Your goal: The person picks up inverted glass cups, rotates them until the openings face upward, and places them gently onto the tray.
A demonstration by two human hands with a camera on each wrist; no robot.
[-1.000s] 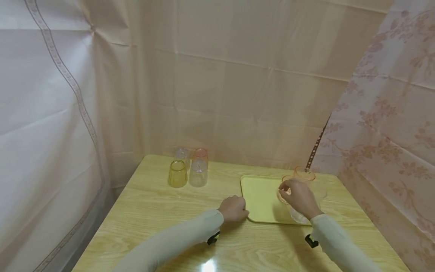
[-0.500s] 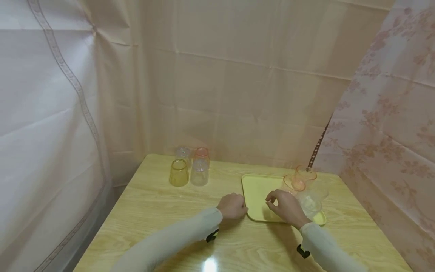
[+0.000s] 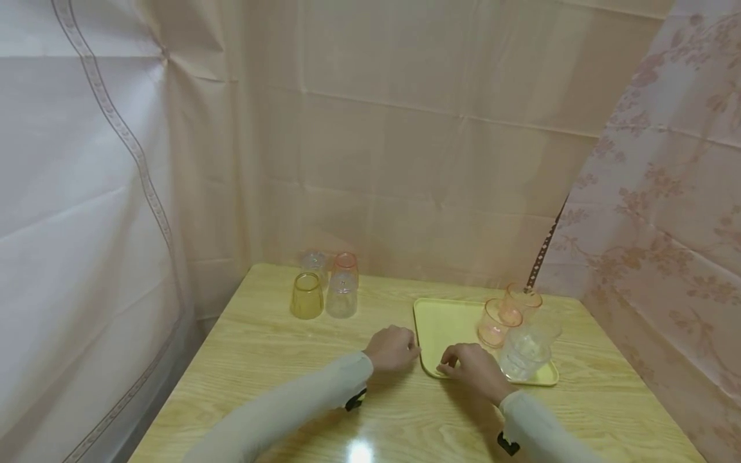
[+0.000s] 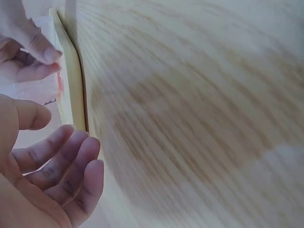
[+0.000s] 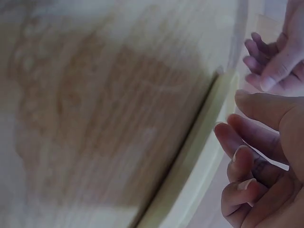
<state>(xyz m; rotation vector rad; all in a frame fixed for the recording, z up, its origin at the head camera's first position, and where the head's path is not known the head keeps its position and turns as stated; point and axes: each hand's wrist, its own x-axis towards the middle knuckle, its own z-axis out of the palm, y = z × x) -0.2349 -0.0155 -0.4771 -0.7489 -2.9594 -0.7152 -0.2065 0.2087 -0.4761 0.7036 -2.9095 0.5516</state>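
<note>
A yellow tray (image 3: 442, 321) lies on the wooden table, bearing tumblers on its right half. My left hand (image 3: 392, 349) is beside the tray's left edge, fingers loosely bent and thumb apart; whether the fingertips touch the rim I cannot tell. Over the tray's front left part is my right hand (image 3: 476, 372), its fingers loosely curled around nothing. An orange tumbler (image 3: 492, 331) and a clear tumbler (image 3: 521, 360) stand mouth up on the tray. Behind them are a second orange tumbler (image 3: 525, 298) and another clear one, its outline faint.
Upside down at the table's back left stand a yellow tumbler (image 3: 307, 299), a clear tumbler (image 3: 341, 301), a pinkish tumbler (image 3: 347, 262) and a bluish clear tumbler (image 3: 314, 260). Cloth curtains (image 3: 405, 161) hang behind and at both sides of the table (image 3: 278, 366).
My right hand has drawn back from the orange tumbler, moving left and toward the tray's front left corner. The left hand has shifted slightly left. The tumblers stay in place.
</note>
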